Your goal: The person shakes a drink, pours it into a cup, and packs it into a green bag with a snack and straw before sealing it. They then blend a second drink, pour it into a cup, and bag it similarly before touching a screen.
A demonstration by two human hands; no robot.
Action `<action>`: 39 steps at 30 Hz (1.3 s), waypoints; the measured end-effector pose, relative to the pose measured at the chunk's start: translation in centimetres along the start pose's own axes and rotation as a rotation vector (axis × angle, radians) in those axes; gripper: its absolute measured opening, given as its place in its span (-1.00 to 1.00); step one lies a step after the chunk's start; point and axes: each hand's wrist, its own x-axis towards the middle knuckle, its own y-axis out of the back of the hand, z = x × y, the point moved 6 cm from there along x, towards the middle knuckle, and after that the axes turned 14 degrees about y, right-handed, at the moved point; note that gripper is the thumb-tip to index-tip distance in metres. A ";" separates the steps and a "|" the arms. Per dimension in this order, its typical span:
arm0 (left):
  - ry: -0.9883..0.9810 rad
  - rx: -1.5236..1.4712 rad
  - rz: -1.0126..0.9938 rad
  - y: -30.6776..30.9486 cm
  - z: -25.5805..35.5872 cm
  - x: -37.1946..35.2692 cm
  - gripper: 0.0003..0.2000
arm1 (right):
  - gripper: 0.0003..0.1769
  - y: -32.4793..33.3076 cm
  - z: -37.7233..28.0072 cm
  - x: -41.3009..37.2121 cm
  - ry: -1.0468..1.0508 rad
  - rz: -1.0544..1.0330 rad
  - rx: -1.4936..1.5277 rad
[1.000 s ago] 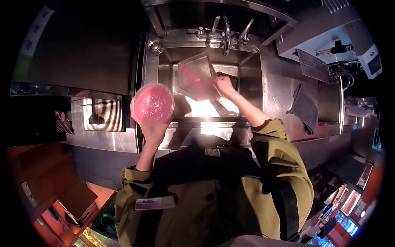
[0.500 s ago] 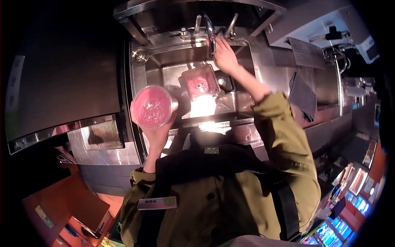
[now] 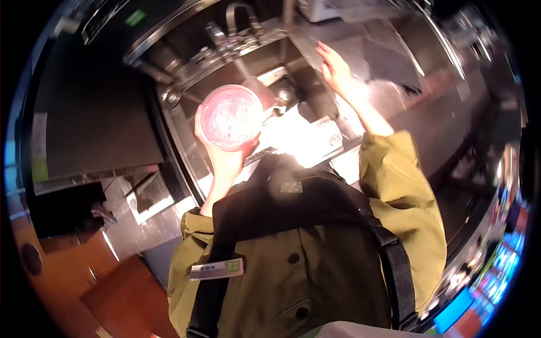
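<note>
My left hand [image 3: 228, 160] is wrapped around the lower side of a clear round container [image 3: 232, 117] filled with frothy pink liquid, held above the left part of the sink. My right hand [image 3: 336, 70] is in the air near the sink's right edge, its fingers stretched out and holding nothing. Behind the sink stands the curved faucet [image 3: 243, 22], apart from both hands. The steel sink [image 3: 301, 59] lies below, its front part washed out by glare. A square tub in it is mostly hidden behind the pink container and blurred.
A small round metal fitting [image 3: 171, 97] sits at the sink's left rim. To the left is a broad dark panel [image 3: 93, 118]. A dark cloth [image 3: 391, 65] lies on the steel counter at right, and a ribbed vent [image 3: 151, 197] is at lower left.
My right hand has left the faucet and moved right, toward the sink's right edge. The camera view has turned. My left hand still holds the pink container, now nearer the sink's middle.
</note>
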 end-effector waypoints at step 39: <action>-0.443 -0.518 -2.518 -39.5 28.9 -125.2 0.01 | 0.00 65.1 -73.1 -89.1 -2.166 0.718 -1.526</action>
